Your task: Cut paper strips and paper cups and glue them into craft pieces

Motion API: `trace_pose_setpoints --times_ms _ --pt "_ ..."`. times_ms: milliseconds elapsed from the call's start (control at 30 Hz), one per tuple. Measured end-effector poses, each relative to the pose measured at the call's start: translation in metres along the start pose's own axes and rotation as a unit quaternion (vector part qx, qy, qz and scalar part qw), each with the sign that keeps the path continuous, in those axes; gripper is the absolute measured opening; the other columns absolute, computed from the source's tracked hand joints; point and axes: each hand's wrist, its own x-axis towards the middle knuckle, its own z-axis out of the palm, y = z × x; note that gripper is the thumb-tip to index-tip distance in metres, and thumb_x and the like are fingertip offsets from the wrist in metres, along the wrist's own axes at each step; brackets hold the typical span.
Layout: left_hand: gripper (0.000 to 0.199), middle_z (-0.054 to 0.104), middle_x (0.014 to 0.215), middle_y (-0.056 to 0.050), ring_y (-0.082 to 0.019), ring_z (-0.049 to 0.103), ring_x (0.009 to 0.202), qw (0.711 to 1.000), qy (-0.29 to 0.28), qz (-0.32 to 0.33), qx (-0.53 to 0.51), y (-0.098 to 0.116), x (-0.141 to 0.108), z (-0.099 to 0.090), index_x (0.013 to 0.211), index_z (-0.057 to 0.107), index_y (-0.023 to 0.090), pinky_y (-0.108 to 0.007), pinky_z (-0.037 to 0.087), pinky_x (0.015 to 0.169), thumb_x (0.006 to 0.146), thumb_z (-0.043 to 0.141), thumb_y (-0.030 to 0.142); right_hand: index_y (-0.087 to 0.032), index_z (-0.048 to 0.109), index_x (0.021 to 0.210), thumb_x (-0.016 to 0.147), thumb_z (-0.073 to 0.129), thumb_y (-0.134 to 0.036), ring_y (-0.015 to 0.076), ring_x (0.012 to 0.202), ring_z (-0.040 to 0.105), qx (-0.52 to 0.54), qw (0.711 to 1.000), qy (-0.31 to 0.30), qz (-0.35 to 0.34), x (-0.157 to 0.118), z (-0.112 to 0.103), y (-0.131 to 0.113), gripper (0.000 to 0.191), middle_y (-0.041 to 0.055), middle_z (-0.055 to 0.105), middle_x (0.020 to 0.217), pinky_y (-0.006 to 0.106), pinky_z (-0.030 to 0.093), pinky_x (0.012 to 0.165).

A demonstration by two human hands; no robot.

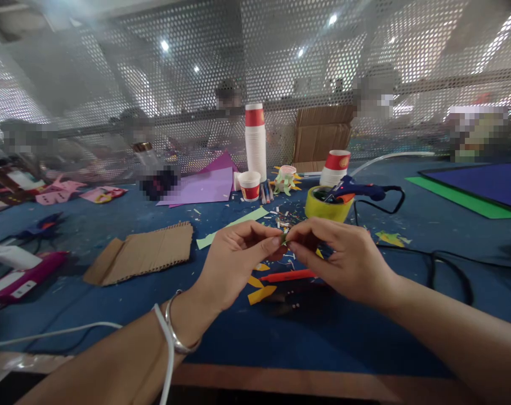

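Observation:
My left hand and my right hand meet at the middle of the view, above the blue table. Their fingertips pinch a small green scrap of paper, mostly hidden by the fingers. Beneath them lie a red marker and several yellow paper pieces. A light green paper strip lies behind my left hand. Just behind my right hand stands a roll of yellow tape, with a blue glue gun resting on it.
A tall stack of paper cups, a single cup and a paper-fringed cup stand at the back. Corrugated cardboard and a magenta power strip lie left. Black cable runs on the right; purple sheets lie behind.

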Motion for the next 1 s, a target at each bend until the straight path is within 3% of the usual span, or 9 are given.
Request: trace_pose_setpoints --times_ms 200,433,600,833,1000 --pt "0.013 0.078 0.085 -0.003 -0.014 0.072 0.076 0.994 -0.005 0.059 0.089 0.005 -0.006 0.004 0.086 0.075 0.019 -0.026 0.059 0.072 0.073 0.08 0.02 -0.02 0.061 0.085 0.089 0.059 -0.022 0.0106 0.059 0.055 0.062 0.995 -0.009 0.076 0.001 0.001 -0.004 0.005 -0.0021 0.061 0.069 0.023 0.046 0.055" --pt "0.009 0.075 0.077 -0.002 -0.015 0.07 0.07 0.979 0.021 0.107 0.173 0.003 -0.009 0.004 0.083 0.072 0.019 -0.026 0.059 0.066 0.076 0.078 0.022 -0.02 0.058 0.08 0.087 0.061 -0.022 0.0098 0.056 0.052 0.096 0.99 -0.014 0.1 0.002 0.002 -0.005 0.008 -0.0032 0.057 0.066 0.023 0.044 0.052" --pt "0.005 0.072 0.077 0.0 -0.013 0.067 0.069 0.958 0.018 0.151 0.245 0.004 -0.013 0.003 0.086 0.069 0.021 -0.024 0.056 0.064 0.082 0.073 0.021 -0.02 0.059 0.09 0.087 0.062 -0.023 0.0101 0.059 0.055 0.118 0.988 -0.002 0.104 0.001 0.005 -0.004 0.006 -0.0022 0.059 0.072 0.023 0.046 0.054" --pt "0.013 0.071 0.079 -0.001 -0.014 0.068 0.072 0.955 0.03 0.149 0.256 0.003 -0.012 0.003 0.089 0.063 0.02 -0.024 0.056 0.066 0.081 0.074 0.021 -0.02 0.059 0.082 0.086 0.059 -0.018 0.01 0.058 0.054 0.078 0.993 -0.001 0.087 0.001 0.006 -0.006 0.004 -0.0028 0.058 0.067 0.023 0.045 0.055" --pt "0.011 0.075 0.085 -0.004 -0.017 0.071 0.078 0.957 -0.012 0.129 0.26 0.001 -0.007 0.001 0.095 0.068 0.018 -0.026 0.057 0.069 0.086 0.069 0.024 -0.02 0.059 0.08 0.085 0.059 -0.019 0.01 0.057 0.053 0.074 0.992 -0.004 0.1 0.001 0.006 -0.003 0.005 -0.0031 0.057 0.066 0.023 0.044 0.054"
